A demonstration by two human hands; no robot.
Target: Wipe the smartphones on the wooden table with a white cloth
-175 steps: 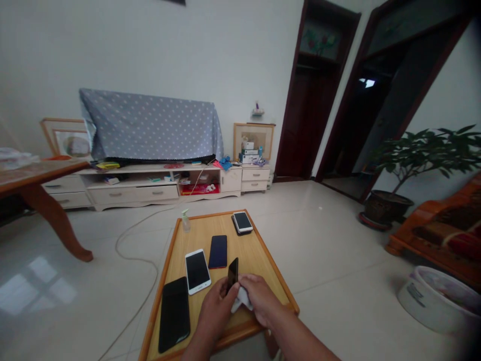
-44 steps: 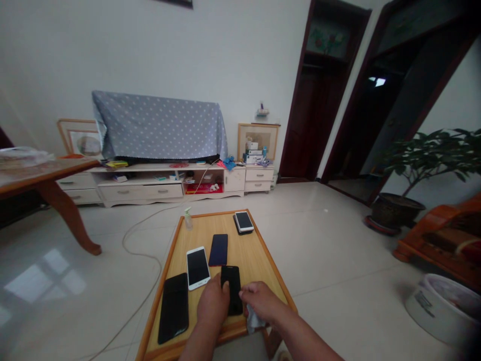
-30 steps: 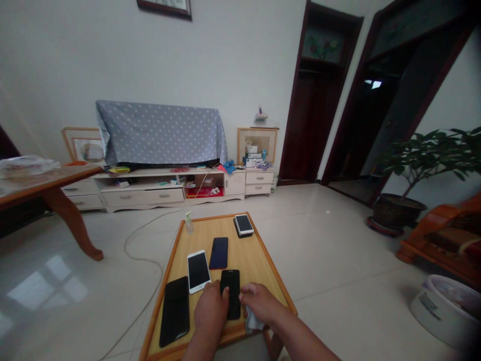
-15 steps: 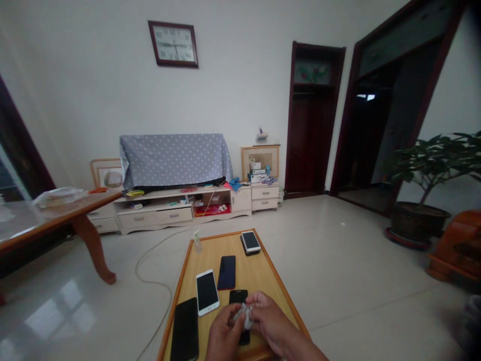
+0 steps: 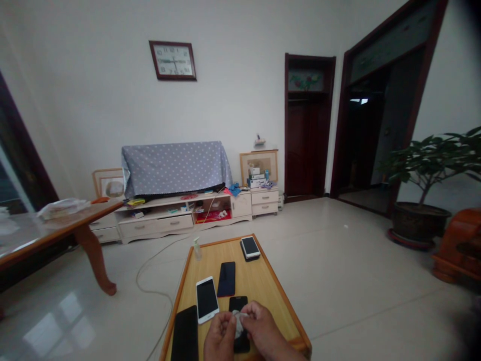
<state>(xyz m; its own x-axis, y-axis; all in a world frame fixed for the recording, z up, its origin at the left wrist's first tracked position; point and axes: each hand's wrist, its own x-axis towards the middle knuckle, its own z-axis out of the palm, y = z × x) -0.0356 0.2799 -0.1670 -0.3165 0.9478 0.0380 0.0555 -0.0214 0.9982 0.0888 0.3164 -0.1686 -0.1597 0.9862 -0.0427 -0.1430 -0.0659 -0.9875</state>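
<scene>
My left hand [image 5: 219,337] and my right hand [image 5: 261,332] meet at the bottom of the view, both pinching a small grey-white cloth [image 5: 237,321]. Under them a black phone [image 5: 239,305] lies flat on the small wooden table [image 5: 263,281]. To its left lies a white phone [image 5: 207,299], and a large black phone [image 5: 186,335] sits at the table's left edge. A dark blue phone [image 5: 227,279] lies further back. At the far right corner a white phone [image 5: 250,246] rests on a dark one. A small spray bottle [image 5: 197,248] stands at the far left corner.
A cable [image 5: 150,271] loops across the tiled floor to the left. A bigger wooden table [image 5: 56,225] stands at left. A TV stand [image 5: 169,215] with a cloth-covered screen lines the back wall. A potted plant [image 5: 424,200] and dark doorways are at right.
The black phone, earlier held upright and wiped, now lies flat on the table. My left hand left it and joined my right hand on the cloth. The camera tilted upward.
</scene>
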